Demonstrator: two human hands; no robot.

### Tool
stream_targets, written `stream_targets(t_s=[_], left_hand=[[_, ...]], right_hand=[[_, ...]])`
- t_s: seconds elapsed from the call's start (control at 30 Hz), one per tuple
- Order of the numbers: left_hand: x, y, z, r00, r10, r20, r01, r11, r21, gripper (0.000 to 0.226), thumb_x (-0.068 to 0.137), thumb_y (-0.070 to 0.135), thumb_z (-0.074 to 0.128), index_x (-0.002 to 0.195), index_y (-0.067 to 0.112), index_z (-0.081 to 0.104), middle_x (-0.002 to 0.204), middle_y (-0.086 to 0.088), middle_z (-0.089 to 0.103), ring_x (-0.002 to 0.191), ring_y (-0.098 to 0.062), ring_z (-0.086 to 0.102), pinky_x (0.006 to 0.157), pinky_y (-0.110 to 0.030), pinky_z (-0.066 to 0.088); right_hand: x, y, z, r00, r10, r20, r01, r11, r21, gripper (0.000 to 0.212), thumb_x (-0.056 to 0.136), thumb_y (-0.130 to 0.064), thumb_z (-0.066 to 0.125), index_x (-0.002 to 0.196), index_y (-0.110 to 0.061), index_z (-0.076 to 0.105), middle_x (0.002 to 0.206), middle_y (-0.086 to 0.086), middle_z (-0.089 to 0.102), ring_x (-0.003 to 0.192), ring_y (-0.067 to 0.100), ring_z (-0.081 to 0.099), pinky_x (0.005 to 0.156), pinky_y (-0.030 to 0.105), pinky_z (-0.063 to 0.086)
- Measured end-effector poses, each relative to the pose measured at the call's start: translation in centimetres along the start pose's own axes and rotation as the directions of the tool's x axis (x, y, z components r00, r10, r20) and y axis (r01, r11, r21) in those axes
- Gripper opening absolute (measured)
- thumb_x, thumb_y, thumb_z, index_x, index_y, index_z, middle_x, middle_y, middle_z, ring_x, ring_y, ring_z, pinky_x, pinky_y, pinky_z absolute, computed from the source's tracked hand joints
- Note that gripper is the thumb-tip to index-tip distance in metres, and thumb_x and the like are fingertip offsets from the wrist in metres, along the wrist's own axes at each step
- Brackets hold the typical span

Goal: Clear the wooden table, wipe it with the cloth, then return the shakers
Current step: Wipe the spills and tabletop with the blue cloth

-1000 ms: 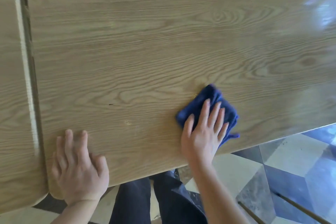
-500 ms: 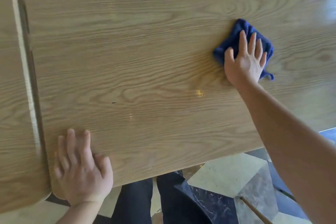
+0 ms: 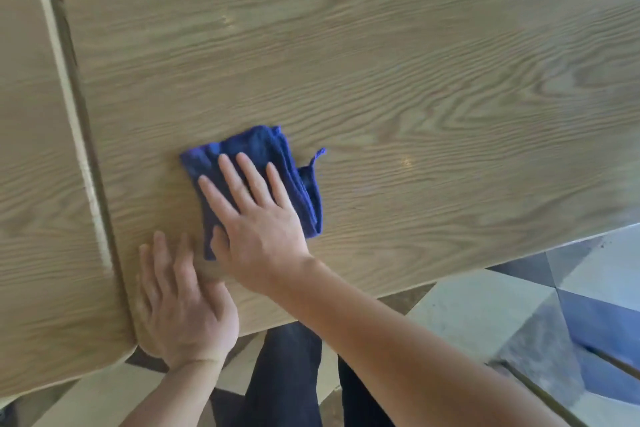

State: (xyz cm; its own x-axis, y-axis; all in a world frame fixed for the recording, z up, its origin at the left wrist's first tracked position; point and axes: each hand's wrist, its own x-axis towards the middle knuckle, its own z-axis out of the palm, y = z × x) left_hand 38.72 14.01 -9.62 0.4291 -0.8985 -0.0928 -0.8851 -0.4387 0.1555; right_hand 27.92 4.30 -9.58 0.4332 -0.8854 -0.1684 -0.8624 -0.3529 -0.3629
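Observation:
A folded blue cloth (image 3: pixel 277 156) lies on the wooden table (image 3: pixel 381 62), left of its middle and close to the near edge. My right hand (image 3: pixel 256 222) presses flat on the cloth with fingers spread, covering its lower left part. My left hand (image 3: pixel 180 302) rests flat on the table's near left corner, just below and left of the right hand, almost touching it. No shakers are in view.
A second wooden surface (image 3: pixel 34 166) adjoins on the left, split from the table by a dark gap (image 3: pixel 86 121). Below the near edge are my dark trousers (image 3: pixel 287 374) and a tiled floor (image 3: pixel 554 315) of pale and blue shapes.
My right hand has swept the cloth from the far right of the table back leftward and nearer, stopping beside my left hand. The left hand stays on the corner.

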Motion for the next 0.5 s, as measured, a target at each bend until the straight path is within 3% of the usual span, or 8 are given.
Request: stream_targets(t_s=[0.13, 0.23, 0.3, 0.37, 0.5], left_hand=[[0.1, -0.1, 0.0, 1.000, 0.010, -0.025, -0.010, 1.000, 0.005, 0.067, 0.080, 0.021, 0.037, 0.147, 0.016, 0.039, 0.163, -0.008, 0.027, 0.151, -0.032, 0.022, 0.117, -0.049, 0.022], [0.1, 0.1, 0.0, 1.000, -0.005, 0.003, 0.005, 1.000, -0.006, 0.069, 0.079, 0.022, 0.037, 0.149, 0.019, 0.036, 0.164, -0.007, 0.025, 0.152, -0.031, 0.019, 0.117, -0.051, 0.022], [0.1, 0.2, -0.2, 1.000, -0.016, 0.026, 0.016, 1.000, -0.006, 0.070, 0.080, 0.022, 0.039, 0.150, 0.020, 0.033, 0.164, -0.007, 0.022, 0.153, -0.030, 0.017, 0.117, -0.052, 0.022], [0.2, 0.0, -0.2, 0.999, -0.003, 0.037, 0.003, 1.000, 0.002, 0.070, 0.081, 0.021, 0.041, 0.150, 0.020, 0.032, 0.165, -0.007, 0.021, 0.153, -0.030, 0.016, 0.119, -0.053, 0.020], [0.1, -0.4, 0.0, 0.999, 0.005, 0.050, -0.005, 1.000, 0.010, 0.069, 0.082, 0.024, 0.040, 0.150, 0.020, 0.031, 0.166, -0.007, 0.018, 0.154, -0.029, 0.013, 0.121, -0.052, 0.018]], right_hand=[[-4.0, 4.0, -0.8, 1.000, 0.009, -0.005, -0.009, 0.999, -0.038, 0.064, 0.091, -0.044, 0.045, 0.153, -0.034, 0.033, 0.165, -0.004, 0.021, 0.153, 0.019, 0.014, 0.125, 0.045, 0.006], [-7.6, 11.3, -3.2, 0.985, 0.166, -0.045, -0.171, 0.978, -0.118, 0.067, 0.088, -0.052, 0.046, 0.153, -0.037, 0.033, 0.165, -0.004, 0.022, 0.153, 0.020, 0.016, 0.125, 0.045, 0.010], [-9.5, 17.5, -5.6, 0.928, 0.360, -0.094, -0.371, 0.916, -0.153, 0.068, 0.091, -0.055, 0.041, 0.154, -0.034, 0.030, 0.165, 0.002, 0.021, 0.154, 0.023, 0.014, 0.125, 0.046, 0.012], [-9.9, 22.7, -8.2, 0.820, 0.547, -0.170, -0.565, 0.822, -0.078, 0.068, 0.091, -0.053, 0.039, 0.154, -0.028, 0.032, 0.164, 0.009, 0.022, 0.153, 0.028, 0.014, 0.124, 0.050, 0.015], [-7.0, 25.6, -9.6, 0.714, 0.660, -0.234, -0.675, 0.737, 0.021, 0.069, 0.089, -0.047, 0.039, 0.154, -0.028, 0.027, 0.166, 0.011, 0.012, 0.154, 0.026, 0.006, 0.126, 0.048, 0.006]])
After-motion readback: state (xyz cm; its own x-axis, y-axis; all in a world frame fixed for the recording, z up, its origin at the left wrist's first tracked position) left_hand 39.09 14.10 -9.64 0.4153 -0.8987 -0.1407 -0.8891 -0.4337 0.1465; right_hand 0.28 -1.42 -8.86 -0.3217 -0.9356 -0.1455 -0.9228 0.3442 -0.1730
